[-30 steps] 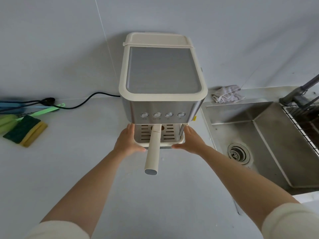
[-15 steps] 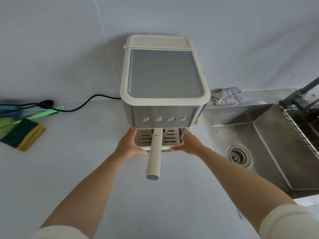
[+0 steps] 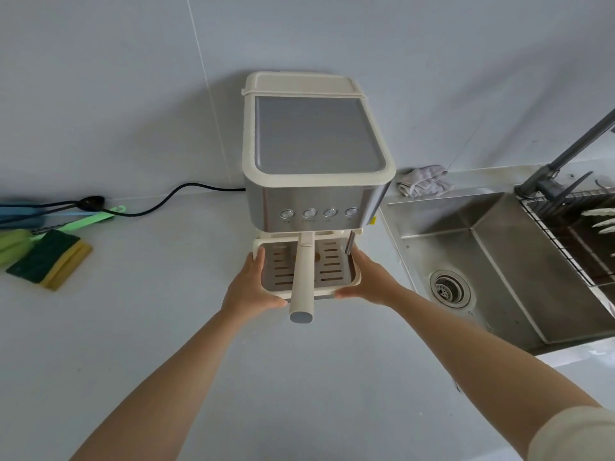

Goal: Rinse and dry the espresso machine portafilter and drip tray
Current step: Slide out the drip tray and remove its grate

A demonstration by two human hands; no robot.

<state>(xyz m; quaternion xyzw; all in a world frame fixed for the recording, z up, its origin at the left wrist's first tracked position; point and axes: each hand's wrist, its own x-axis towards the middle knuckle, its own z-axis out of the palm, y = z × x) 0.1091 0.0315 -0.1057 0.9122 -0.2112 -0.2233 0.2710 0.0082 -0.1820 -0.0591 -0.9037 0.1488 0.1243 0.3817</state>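
Drip tray [image 3: 356, 272] sticks out from the espresso machine [image 3: 316, 161] base. Left hand [image 3: 248, 289] and right hand [image 3: 369, 281] each grip a side, thumbs along the front. Portafilter [image 3: 301, 277] handle pokes out above it, sink [image 3: 432, 221] off to the right.

Your espresso machine [image 3: 316, 201] shows a brushed metal front with a soft sheen, framed on top by matt cream plastic. The drip tray [image 3: 354, 267] is the same smooth cream plastic, and its slotted grey grate [image 3: 332, 272] looks metallic. The portafilter handle [image 3: 301, 281] is matt cream plastic too. Beside it, your sink [image 3: 499, 261] is dull stainless steel, the rag [image 3: 422, 183] is soft crumpled cloth, and the sponge [image 3: 46, 261] is a rough green scourer over yellow foam.
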